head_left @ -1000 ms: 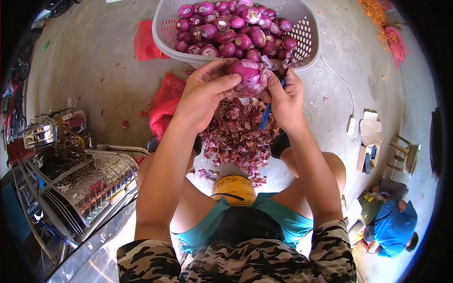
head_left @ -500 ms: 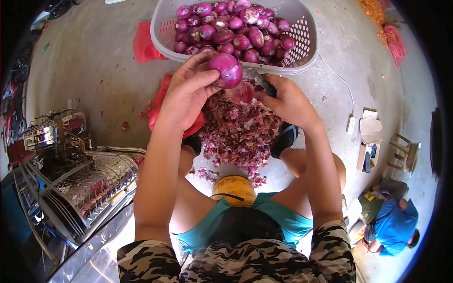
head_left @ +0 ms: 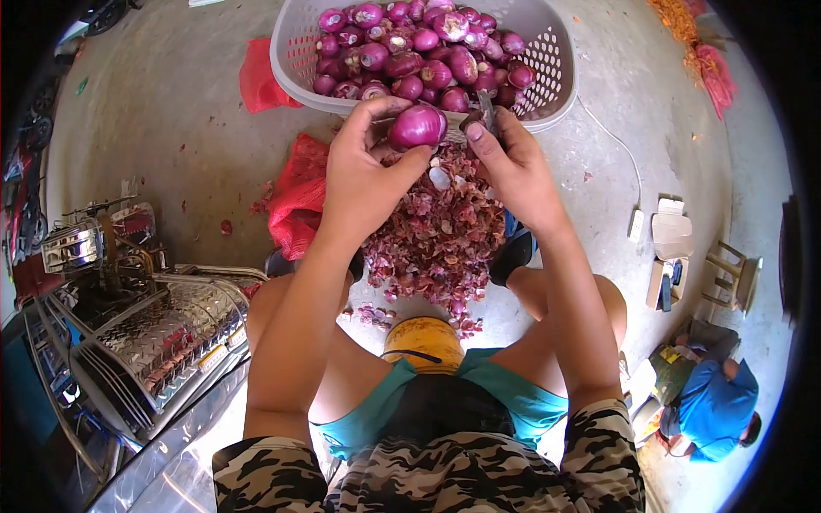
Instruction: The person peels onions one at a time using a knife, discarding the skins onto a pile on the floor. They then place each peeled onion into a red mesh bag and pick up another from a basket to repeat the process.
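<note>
My left hand (head_left: 363,167) is closed around a shiny purple onion (head_left: 417,128), thumb underneath and fingers behind it. Just to its right, my right hand (head_left: 520,171) grips a small knife (head_left: 487,109) whose short blade points up and away from me. Most of its handle is hidden in the fingers. Below both hands a large heap of dry onion skins (head_left: 436,235) covers the floor between my feet, with a pale oval scrap (head_left: 439,178) at its upper part. Beyond the hands stands a grey plastic basket (head_left: 554,73) full of purple onions (head_left: 428,51).
A red mesh bag (head_left: 299,201) lies left of the heap, and a yellow container (head_left: 423,342) is between my legs. Metal framework (head_left: 162,333) stands at left. A power strip (head_left: 636,225), a small wooden stool (head_left: 734,278) and a person in blue (head_left: 714,410) are at right.
The onion has moved slightly right and down in my left hand, which has turned. My right hand has raised the knife, its blade now upright. The large piece of skin between the hands is gone.
</note>
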Available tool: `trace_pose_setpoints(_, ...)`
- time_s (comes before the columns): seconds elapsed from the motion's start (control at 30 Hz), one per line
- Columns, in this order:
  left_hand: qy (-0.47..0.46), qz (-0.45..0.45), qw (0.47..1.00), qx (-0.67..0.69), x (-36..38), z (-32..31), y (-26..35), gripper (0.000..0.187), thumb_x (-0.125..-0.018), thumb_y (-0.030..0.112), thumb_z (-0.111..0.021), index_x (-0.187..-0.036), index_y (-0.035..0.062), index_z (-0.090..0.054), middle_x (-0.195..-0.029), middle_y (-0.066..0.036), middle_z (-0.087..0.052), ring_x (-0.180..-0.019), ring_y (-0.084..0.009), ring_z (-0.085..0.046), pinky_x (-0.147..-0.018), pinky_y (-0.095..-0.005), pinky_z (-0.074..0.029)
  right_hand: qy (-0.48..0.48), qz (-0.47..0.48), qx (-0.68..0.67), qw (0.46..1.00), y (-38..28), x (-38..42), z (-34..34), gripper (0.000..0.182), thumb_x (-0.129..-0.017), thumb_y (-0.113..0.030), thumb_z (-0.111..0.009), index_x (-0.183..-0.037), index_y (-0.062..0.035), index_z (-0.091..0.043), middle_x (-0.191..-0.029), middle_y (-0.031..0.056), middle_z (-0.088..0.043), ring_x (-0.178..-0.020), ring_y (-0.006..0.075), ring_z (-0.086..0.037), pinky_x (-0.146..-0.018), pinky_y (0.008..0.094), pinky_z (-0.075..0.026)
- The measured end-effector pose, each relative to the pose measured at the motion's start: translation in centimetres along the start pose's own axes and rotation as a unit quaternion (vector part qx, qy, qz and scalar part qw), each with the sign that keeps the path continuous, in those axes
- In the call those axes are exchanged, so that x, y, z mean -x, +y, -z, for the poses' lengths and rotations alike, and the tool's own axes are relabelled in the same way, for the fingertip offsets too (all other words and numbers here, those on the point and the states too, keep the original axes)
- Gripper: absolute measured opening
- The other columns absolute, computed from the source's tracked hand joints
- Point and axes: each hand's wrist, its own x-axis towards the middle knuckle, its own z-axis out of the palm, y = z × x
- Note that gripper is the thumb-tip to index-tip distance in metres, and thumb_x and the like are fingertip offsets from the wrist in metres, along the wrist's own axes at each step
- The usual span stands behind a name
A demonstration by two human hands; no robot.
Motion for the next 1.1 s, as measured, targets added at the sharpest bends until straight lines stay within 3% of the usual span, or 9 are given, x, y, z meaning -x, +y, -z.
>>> trace_pose_setpoints(0.17,-0.010,-0.124,0.982,-0.145,0.1,-0.3,-0.2,0.045,-0.073,-0.004,-0.065,-0.115,-0.0021,-0.050,-0.112,-0.010,-0.056,-0.100,-0.0172,-0.059,-0.084,-0.0293,-0.050,-0.011,0.037,0.024,0.999,0.4,-0.2,-0.1,0.041,-0.088,-0.029,-0.064,-0.108,0.0055,-0.055,-0.088,0.0086,-0.063,-0.079,0.0098,-0.054,-0.071,0.0273,-0.047)
trace_pose_setpoints(0.3,-0.020,0.045,0.989,0.136,0.3,-0.6,0.0,0.037,-0.079,0.002,-0.061,-0.114,-0.0019,-0.052,-0.110,-0.010,-0.058,-0.098,-0.0184,-0.061,-0.085,-0.0320,-0.051,0.006,0.096,-0.004,0.995,0.4,-0.3,-0.4,0.041,-0.087,-0.030,-0.065,-0.106,0.0048,-0.056,-0.085,0.0079,-0.064,-0.075,0.0114,-0.055,-0.069,0.0288,-0.047)
trace_pose_setpoints(0.4,-0.031,0.174,0.938,0.298,-0.3,0.3,0.3,0.031,-0.086,0.012,-0.057,-0.115,-0.0007,-0.053,-0.107,-0.010,-0.060,-0.098,-0.0197,-0.061,-0.086,-0.0341,-0.052,-0.079,-0.059,0.031,0.995,-0.6,-0.1,1.2,0.041,-0.086,-0.031,-0.066,-0.106,0.0031,-0.054,-0.080,0.0117,-0.064,-0.070,0.0154,-0.057,-0.066,0.0318,-0.048)
trace_pose_setpoints(0.5,-0.008,0.190,0.937,0.294,-0.3,0.2,0.4,0.029,-0.092,0.019,-0.053,-0.114,0.0003,-0.055,-0.104,-0.011,-0.062,-0.098,-0.0215,-0.061,-0.088,-0.0356,-0.052,-0.099,0.081,0.166,0.978,-0.7,0.0,1.8,0.040,-0.086,-0.029,-0.065,-0.107,0.0017,-0.052,-0.073,0.0163,-0.061,-0.066,0.0259,-0.061,-0.062,0.0348,-0.049)
trace_pose_setpoints(0.6,0.008,0.182,0.957,0.225,-0.4,0.2,0.4,0.027,-0.091,0.017,-0.055,-0.112,-0.0004,-0.057,-0.103,-0.010,-0.063,-0.096,-0.0196,-0.062,-0.086,-0.0342,-0.052,-0.029,0.134,0.264,0.955,-1.2,0.5,1.5,0.028,-0.088,-0.023,-0.060,-0.103,-0.0007,-0.052,-0.074,0.0191,-0.057,-0.068,0.0367,-0.060,-0.060,0.0398,-0.049)
trace_pose_setpoints(0.7,0.022,0.161,0.975,0.153,-0.4,0.1,0.1,0.029,-0.089,0.017,-0.060,-0.112,-0.0016,-0.056,-0.102,-0.009,-0.063,-0.092,-0.0167,-0.062,-0.082,-0.0314,-0.053,0.008,0.273,0.375,0.886,-0.8,0.4,1.4,0.017,-0.088,-0.015,-0.057,-0.099,-0.0037,-0.053,-0.076,0.0172,-0.056,-0.070,0.0396,-0.059,-0.060,0.0441,-0.048)
trace_pose_setpoints(0.8,0.047,0.155,0.980,0.115,-0.4,-0.1,0.0,0.035,-0.086,0.017,-0.066,-0.112,-0.0040,-0.055,-0.101,-0.009,-0.063,-0.088,-0.0140,-0.062,-0.077,-0.0278,-0.052,-0.006,0.230,0.463,0.856,-1.0,0.8,1.4,0.016,-0.085,-0.008,-0.056,-0.100,-0.0048,-0.053,-0.089,0.0154,-0.056,-0.078,0.0385,-0.057,-0.063,0.0438,-0.047)
trace_pose_setpoints(0.9,0.051,0.156,0.980,0.115,-0.4,-0.1,-0.2,0.036,-0.085,0.016,-0.067,-0.112,-0.0048,-0.055,-0.101,-0.009,-0.063,-0.087,-0.0138,-0.062,-0.076,-0.0271,-0.052,0.011,0.266,0.468,0.843,-0.8,0.5,1.2,0.010,-0.081,-0.011,-0.057,-0.091,-0.0084,-0.056,-0.073,0.0133,-0.054,-0.067,0.0338,-0.060,-0.057,0.0436,-0.048)
trace_pose_setpoints(1.1,0.037,0.177,0.971,0.158,-0.4,-0.1,0.0,0.027,-0.090,0.017,-0.058,-0.110,-0.0019,-0.057,-0.102,-0.009,-0.063,-0.089,-0.0161,-0.063,-0.077,-0.0288,-0.054,0.013,0.265,0.472,0.841,-0.5,0.5,0.5,0.006,-0.081,-0.010,-0.057,-0.084,-0.0075,-0.054,-0.069,0.0126,-0.054,-0.066,0.0331,-0.060,-0.056,0.0432,-0.047)
